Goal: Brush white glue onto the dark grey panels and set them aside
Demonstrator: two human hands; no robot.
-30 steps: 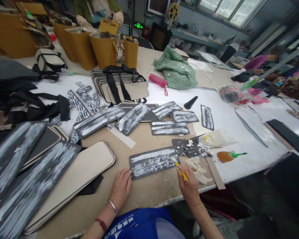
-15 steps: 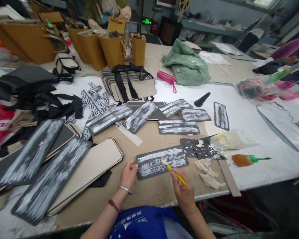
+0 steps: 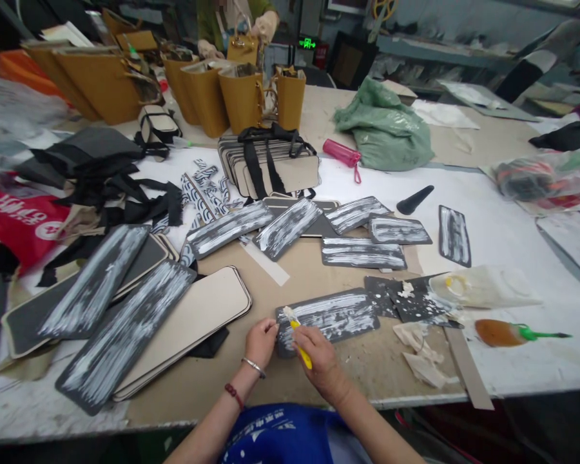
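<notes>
A dark grey panel point(image 3: 343, 314) streaked with white glue lies flat on the brown board in front of me. My left hand point(image 3: 261, 343) is closed on the panel's left edge, thumb and fingers pinched together. In my right hand point(image 3: 319, 361) is a yellow-handled brush point(image 3: 301, 351), its pale tip touching the panel near the left end. Right of the panel, a glue-spattered black sheet point(image 3: 418, 301) carries a white clump. Beside my left arm, a glue-streaked long panel point(image 3: 125, 335) rests over a stack of beige boards point(image 3: 193, 332).
More streaked panels point(image 3: 362, 252) lie beyond the work. A bundle of strapped boards point(image 3: 270, 161), tan bags point(image 3: 241, 96) and a green plastic bag point(image 3: 386, 129) stand farther back. An amber bottle point(image 3: 500, 332) lies right. Another person's hand point(image 3: 265, 27) is across the table.
My right hand has moved the brush left along the panel, from its middle to near my left hand. The left hand keeps its hold. The whole view has shifted slightly left.
</notes>
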